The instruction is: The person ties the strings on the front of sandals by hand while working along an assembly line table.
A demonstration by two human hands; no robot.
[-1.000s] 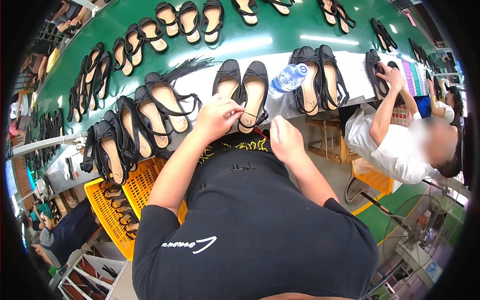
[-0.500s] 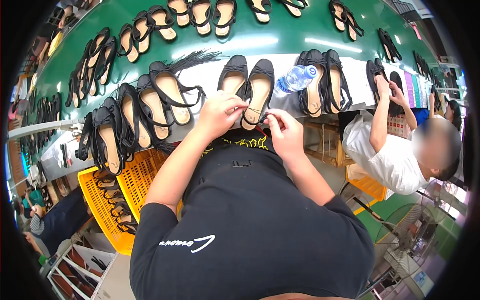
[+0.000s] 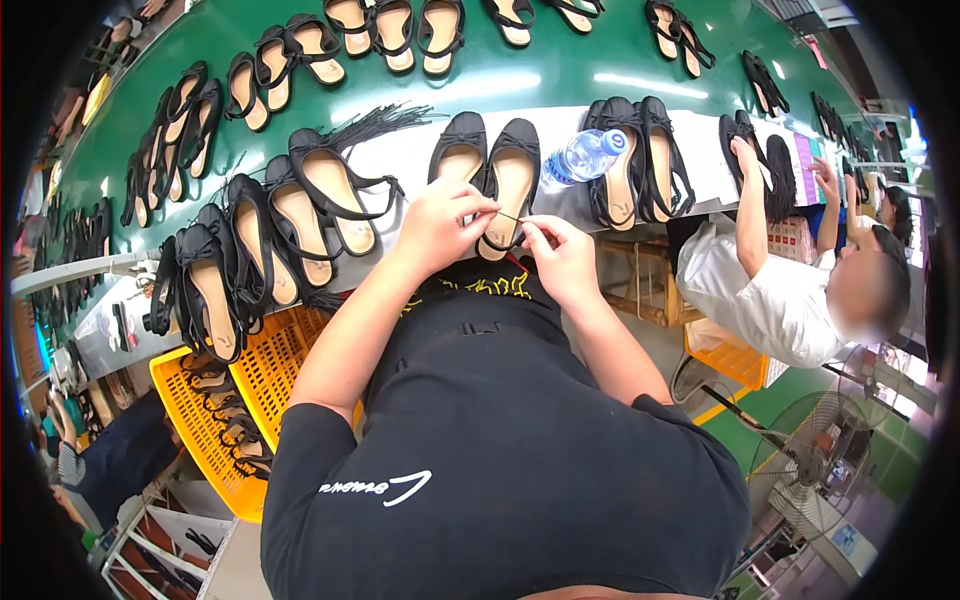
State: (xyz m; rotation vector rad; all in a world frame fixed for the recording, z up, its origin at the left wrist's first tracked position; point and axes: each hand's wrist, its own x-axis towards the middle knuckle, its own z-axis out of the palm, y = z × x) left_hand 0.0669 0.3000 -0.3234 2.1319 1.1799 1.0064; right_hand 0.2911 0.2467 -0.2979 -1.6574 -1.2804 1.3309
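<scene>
A pair of black slingback flats with beige insoles stands at the table's near edge: the left shoe (image 3: 461, 150) and the right shoe (image 3: 511, 170), each with a small bow. My left hand (image 3: 448, 225) pinches one end of a short, thin dark cord (image 3: 511, 216) above the shoes' heel ends. At the cord's other end, my right hand (image 3: 560, 258) has thumb and finger closed on it. The cord runs nearly straight between both hands. Whether it is joined to a shoe strap, I cannot tell. My left fingers partly hide the left shoe's heel.
To the right stand a water bottle (image 3: 585, 158) and more black flats (image 3: 620, 185). Several flats (image 3: 265, 240) line the left, near a bundle of black cords (image 3: 390, 122). A yellow crate (image 3: 270, 375) sits below. At right, a co-worker in a white shirt (image 3: 750, 300) handles shoes.
The view has shifted slightly. My right hand has come a little closer to my left, and the cord between them looks shorter. The co-worker's hands have moved apart.
</scene>
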